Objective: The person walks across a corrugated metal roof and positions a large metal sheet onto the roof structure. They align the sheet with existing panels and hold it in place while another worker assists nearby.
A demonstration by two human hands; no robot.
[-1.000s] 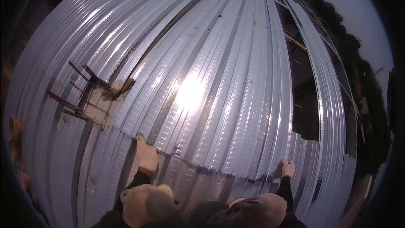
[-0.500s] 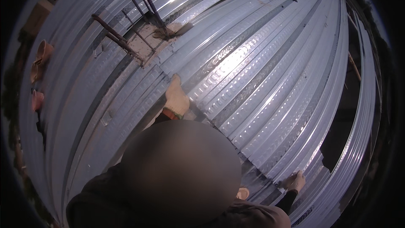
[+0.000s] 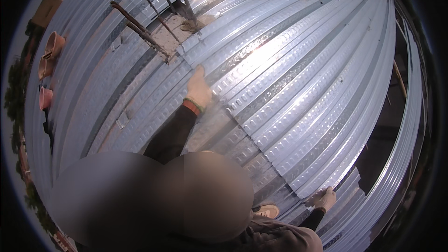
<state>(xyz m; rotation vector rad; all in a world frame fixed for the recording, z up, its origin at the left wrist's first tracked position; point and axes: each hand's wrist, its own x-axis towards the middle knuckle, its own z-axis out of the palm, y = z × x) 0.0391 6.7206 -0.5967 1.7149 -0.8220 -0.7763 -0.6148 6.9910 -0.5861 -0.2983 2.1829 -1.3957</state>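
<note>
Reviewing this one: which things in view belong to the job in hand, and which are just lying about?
Likely part of the job:
- upper ribbed metal sheet
- left hand, at its near edge
- right hand, near its corner

Apparently just around, untouched:
- orange containers, far left
- rusty bars standing at the concrete

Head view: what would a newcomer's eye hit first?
Likely the bright glare on the ridged metal sheets, above centre. Then brown bars jutting from a pale patch, upper left. After those, the left hand, near centre, and right hand, lower right, both at a sheet edge.
</note>
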